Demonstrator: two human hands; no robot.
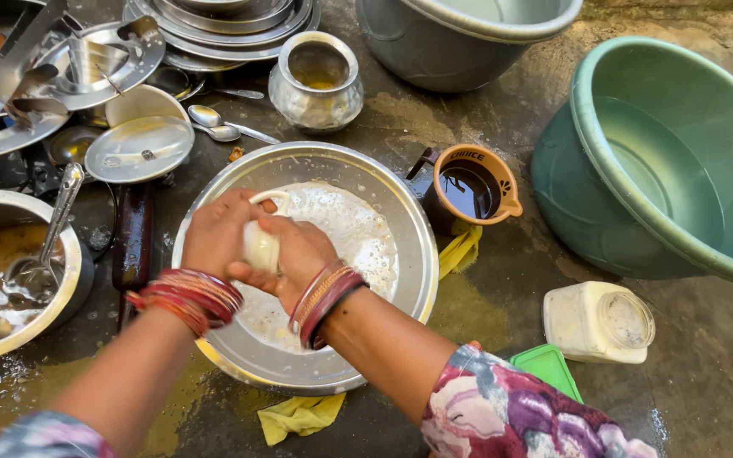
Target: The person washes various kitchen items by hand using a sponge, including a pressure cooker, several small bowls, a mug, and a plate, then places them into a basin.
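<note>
Both of my hands hold a small white cup [260, 244] over a wide steel basin [409, 246] full of soapy foam. My left hand [216, 233] wraps the cup from the left, near its handle. My right hand [299, 254] presses against the cup from the right. Red and gold bangles sit on both wrists. A yellow cloth [299, 416] lies under the basin's near rim, and another piece of it [460, 250] shows at the right.
A brown jug [468, 188] with dark liquid stands right of the basin. A large green tub [672, 161] and a grey tub [460, 38] are at the right and back. A white plastic jar [595, 322] lies on its side beside a green lid [549, 369]. Dirty steel plates, lids, spoons and pots crowd the left.
</note>
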